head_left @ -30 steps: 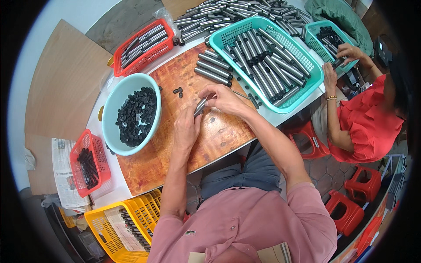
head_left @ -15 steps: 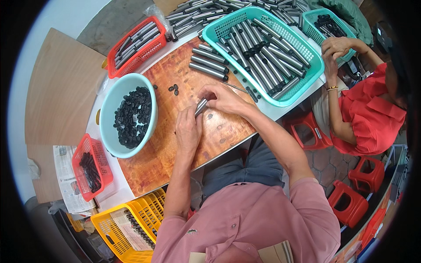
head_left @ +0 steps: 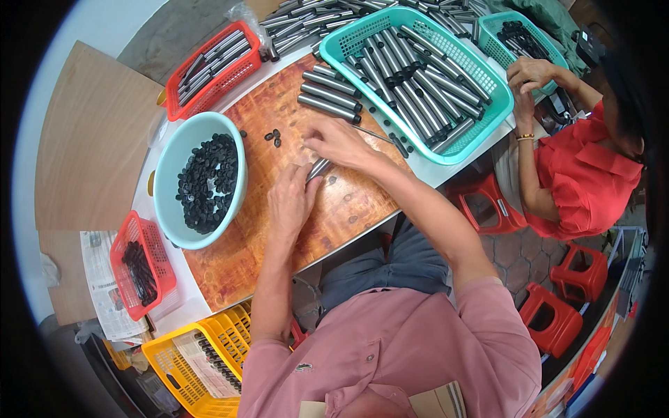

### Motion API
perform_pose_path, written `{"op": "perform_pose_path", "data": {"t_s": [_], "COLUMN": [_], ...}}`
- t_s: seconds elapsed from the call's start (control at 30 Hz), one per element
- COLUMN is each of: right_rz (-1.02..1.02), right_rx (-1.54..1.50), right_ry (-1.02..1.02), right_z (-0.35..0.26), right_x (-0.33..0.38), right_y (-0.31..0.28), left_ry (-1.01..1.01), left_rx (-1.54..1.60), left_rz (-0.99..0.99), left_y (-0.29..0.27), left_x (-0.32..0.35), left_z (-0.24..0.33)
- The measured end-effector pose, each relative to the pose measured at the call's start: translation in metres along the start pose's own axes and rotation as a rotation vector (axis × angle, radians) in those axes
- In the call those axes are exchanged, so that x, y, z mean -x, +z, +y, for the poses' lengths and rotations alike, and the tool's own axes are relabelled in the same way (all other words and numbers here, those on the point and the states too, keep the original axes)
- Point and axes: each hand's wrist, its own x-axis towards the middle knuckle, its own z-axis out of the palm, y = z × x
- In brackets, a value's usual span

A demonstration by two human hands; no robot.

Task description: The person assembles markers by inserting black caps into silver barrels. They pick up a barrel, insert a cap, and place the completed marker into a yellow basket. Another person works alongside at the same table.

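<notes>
A short silver metal tube (head_left: 318, 169) slants above the wooden board, and my left hand (head_left: 291, 194) is closed around its lower part. My right hand (head_left: 339, 143) is just past the tube's upper end, its fingers pointing left and slightly bent, with nothing visible in them. Left of those fingers, several small black caps (head_left: 277, 138) lie in a cluster on the wooden board (head_left: 237, 272). Many more black caps (head_left: 209, 167) fill a light-blue bowl (head_left: 167, 223). A row of silver tubes with black ends (head_left: 331, 94) lies beyond my right hand.
A teal basket (head_left: 446, 161) of tubes stands at far right, beside a thin rod (head_left: 374, 134). Red baskets (head_left: 209, 101) and a yellow crate (head_left: 181, 376) are to the left. A co-worker in red (head_left: 578, 184) sits at right, near red stools (head_left: 550, 320).
My right hand has come off the tube and shifted left and slightly away from me. My left hand keeps the tube and has moved a little left.
</notes>
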Motion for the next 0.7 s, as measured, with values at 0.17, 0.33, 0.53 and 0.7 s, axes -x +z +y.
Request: {"op": "perform_pose_path", "data": {"t_s": [0.17,0.33,0.53,0.7], "right_rz": [0.189,0.370,0.303,0.311], "right_rx": [0.294,0.408,0.471,0.517], "right_ry": [-0.040,-0.150,-0.109,-0.130], "right_z": [0.006,0.015,0.017,0.017], "right_x": [-0.026,-0.022,-0.019,-0.015], "right_y": [0.042,0.053,0.058,0.056], "left_ry": [0.018,0.025,-0.008,0.027], "left_rx": [-0.008,0.076,0.180,0.265], "left_rz": [-0.033,0.009,0.030,0.031], "left_y": [-0.001,0.006,0.013,0.019], "left_x": [-0.007,-0.007,0.000,-0.002], "left_z": [-0.002,-0.009,-0.013,-0.016]}}
